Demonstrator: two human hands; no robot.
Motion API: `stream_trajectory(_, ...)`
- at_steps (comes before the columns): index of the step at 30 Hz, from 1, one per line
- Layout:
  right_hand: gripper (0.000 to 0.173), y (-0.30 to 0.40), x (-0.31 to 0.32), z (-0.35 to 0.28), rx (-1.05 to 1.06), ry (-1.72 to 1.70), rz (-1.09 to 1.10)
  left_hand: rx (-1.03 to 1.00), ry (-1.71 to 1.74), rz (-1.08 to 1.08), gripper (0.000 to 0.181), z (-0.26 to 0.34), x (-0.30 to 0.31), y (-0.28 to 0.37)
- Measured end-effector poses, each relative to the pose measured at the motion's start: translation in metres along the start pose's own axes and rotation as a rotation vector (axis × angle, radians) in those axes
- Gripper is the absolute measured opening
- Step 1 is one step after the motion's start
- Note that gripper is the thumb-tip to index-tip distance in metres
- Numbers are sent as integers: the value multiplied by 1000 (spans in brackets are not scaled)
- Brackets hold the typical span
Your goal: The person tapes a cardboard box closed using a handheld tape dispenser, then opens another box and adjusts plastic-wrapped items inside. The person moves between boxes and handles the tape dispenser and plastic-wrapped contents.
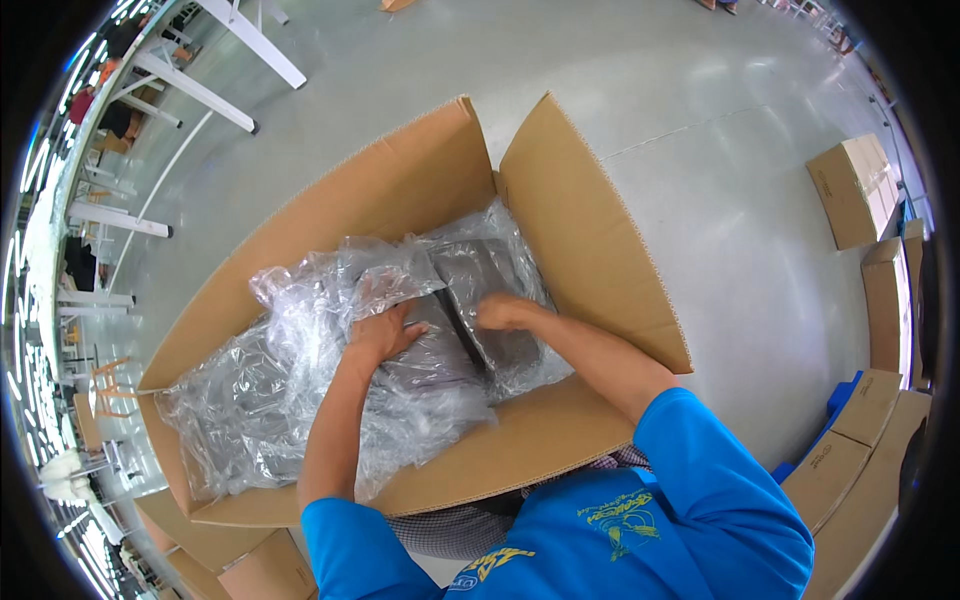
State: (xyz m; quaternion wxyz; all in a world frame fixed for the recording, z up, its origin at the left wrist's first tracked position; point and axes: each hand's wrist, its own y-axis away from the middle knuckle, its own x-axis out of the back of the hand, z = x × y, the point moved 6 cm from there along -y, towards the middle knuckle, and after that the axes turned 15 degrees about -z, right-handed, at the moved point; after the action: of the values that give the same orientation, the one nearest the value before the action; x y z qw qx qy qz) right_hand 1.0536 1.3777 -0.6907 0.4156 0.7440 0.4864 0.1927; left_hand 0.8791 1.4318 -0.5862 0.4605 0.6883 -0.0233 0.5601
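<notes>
A large open cardboard carton [390,169] stands before me, its flaps raised. Inside lie dark, flat items in clear plastic bags. My left hand [384,331] rests on one dark bagged item [439,349] near the middle, thumb spread. Loose clear plastic film [315,300] covers its fingertips and heaps up to its left. On the right side of the carton, my right hand [504,311] is curled against another dark bagged item [480,262]. Whether plastic is pinched in its fingers is hidden. A narrow dark gap [461,330] runs between these two items.
Closed cartons [855,191] stand on the floor to the right, and more [832,461] sit on a blue pallet [844,397] at lower right. Other cartons [225,540] are at lower left. White table legs [199,94] and a wooden chair [112,386] line the left.
</notes>
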Motion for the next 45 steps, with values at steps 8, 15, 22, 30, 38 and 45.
stream_trajectory(8,99,-5,7,49,-334,170,509,-53,-69,182,63,-11,-12,12)
stream_trajectory(15,101,25,22,25,-148,-108,581,-42,-70,168,62,-11,-14,7)
stream_trajectory(22,91,-1,20,5,417,-327,481,-24,-84,183,72,-14,-15,4)
stream_trajectory(30,110,-4,-1,47,-80,-529,770,-27,77,199,77,-10,-5,6)
stream_trajectory(38,85,20,10,-33,288,-441,620,-33,504,172,70,-27,-8,-4)
stream_trajectory(45,74,23,-70,-115,539,182,468,-49,660,359,73,-16,18,-4)
